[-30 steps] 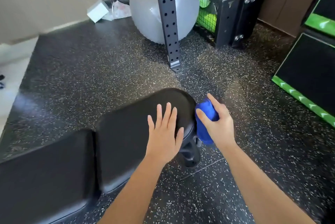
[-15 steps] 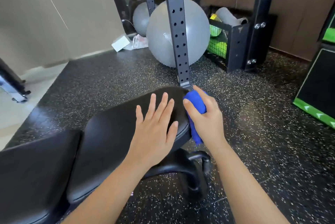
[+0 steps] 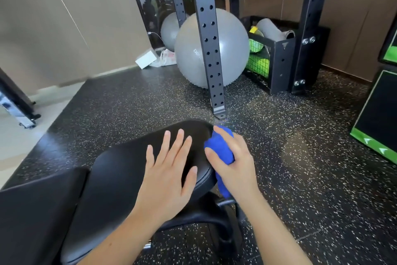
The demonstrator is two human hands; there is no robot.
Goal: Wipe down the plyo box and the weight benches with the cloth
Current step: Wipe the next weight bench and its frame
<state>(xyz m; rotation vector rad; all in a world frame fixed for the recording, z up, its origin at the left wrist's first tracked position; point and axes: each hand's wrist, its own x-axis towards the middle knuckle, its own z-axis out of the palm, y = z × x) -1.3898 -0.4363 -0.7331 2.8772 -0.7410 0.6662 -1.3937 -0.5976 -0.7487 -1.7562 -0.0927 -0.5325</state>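
Note:
A black padded weight bench (image 3: 120, 170) fills the lower left, its rounded seat end pointing toward the rack. My left hand (image 3: 169, 174) lies flat on the seat pad with fingers spread. My right hand (image 3: 234, 164) grips a bunched blue cloth (image 3: 217, 146) and holds it against the right edge of the seat end. Part of the cloth hangs down below my palm. A black plyo box (image 3: 380, 114) with green trim stands at the far right.
A perforated steel rack upright (image 3: 208, 39) stands just beyond the bench end. Behind it sit two grey exercise balls (image 3: 234, 45) and a black crate (image 3: 277, 54) with mats and green balls. Speckled rubber floor (image 3: 300, 157) surrounds the bench; its metal base (image 3: 223, 221) is under my hands.
The camera has tilted up, showing more of the rack and wall. My right hand with the cloth has slid from the seat's side up to the rim at its tip. My left hand stays flat.

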